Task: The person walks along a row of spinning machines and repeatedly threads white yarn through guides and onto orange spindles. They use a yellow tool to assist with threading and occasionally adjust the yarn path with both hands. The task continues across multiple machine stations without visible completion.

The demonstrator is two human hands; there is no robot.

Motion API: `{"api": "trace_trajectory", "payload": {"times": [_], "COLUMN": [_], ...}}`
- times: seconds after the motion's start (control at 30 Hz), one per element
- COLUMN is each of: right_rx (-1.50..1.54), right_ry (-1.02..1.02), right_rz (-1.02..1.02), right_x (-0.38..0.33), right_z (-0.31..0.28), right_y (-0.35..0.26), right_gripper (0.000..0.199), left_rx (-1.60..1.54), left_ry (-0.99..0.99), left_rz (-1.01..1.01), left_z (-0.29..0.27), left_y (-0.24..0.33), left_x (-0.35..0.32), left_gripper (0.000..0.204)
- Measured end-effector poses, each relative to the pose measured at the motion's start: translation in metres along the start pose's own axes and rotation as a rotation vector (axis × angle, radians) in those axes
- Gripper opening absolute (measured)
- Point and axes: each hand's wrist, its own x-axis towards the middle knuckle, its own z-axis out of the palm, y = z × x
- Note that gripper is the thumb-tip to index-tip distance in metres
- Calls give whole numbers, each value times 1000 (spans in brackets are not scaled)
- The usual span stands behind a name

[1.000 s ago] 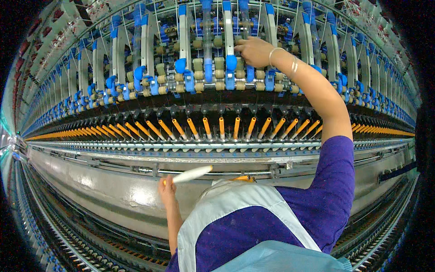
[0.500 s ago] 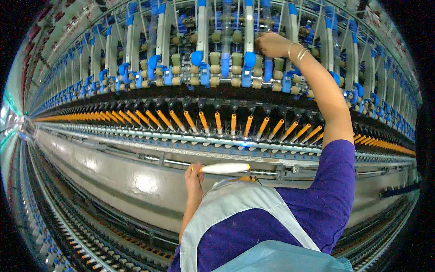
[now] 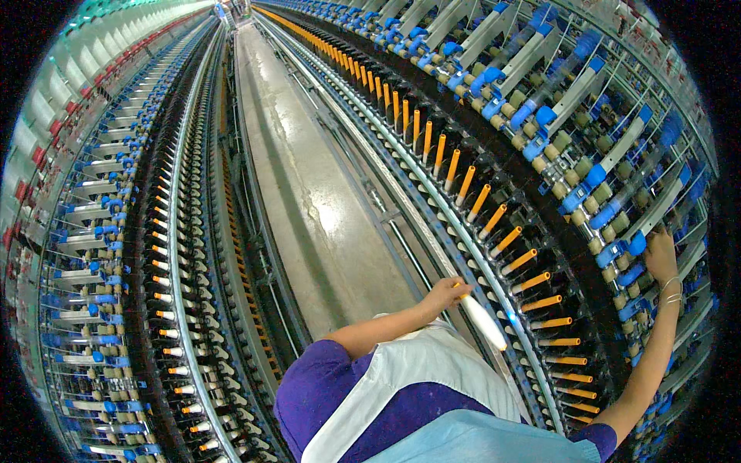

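Observation:
My left hand (image 3: 448,294) is closed round the orange end of a bobbin wound with white yarn (image 3: 484,322). The bobbin slants down to the right, in front of the machine's pale rail. On the right, my right hand (image 3: 661,256) reaches up among the blue-tipped grey arms (image 3: 665,207) of the spinning frame, just above the blue and tan rollers. Its fingers look bent together, and whatever they pinch is too small or hidden to make out. Between the hands runs a curved row of bare orange tubes (image 3: 534,281) standing on spindles.
A pale aisle floor (image 3: 305,193) stretches away between two long machines. Along the left machine (image 3: 179,309) stand spindles with white-wound, orange-tipped bobbins. White yarn packages (image 3: 35,147) hang above it at the far left. A metal rail (image 3: 455,216) edges the right machine.
The view has swung left, so the aisle and the opposite machine now show. My left hand still holds the bobbin, and my right hand is still up at the rollers and arms.

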Motion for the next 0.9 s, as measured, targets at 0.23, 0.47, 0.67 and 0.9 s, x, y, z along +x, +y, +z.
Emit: {"api": "trace_trajectory", "payload": {"times": [0.23,0.47,0.67,0.9], "right_rx": [25,1,61,270], "right_ry": [18,-23,216,371], "right_rz": [43,107,71,701], "right_x": [-2,-6,-25,-85], "right_z": [1,-9,-12,-6], "right_y": [3,-3,0,-8], "right_gripper": [18,20,22,44], "left_rx": [-78,-21,129,298], "left_ry": [-3,-54,-119,41], "left_rz": [-67,-88,-51,-52], "left_z": [-1,7,14,9], "left_y": [-8,-8,-19,-33], "left_x": [11,15,26,36], "left_gripper": [22,25,27,28]}}
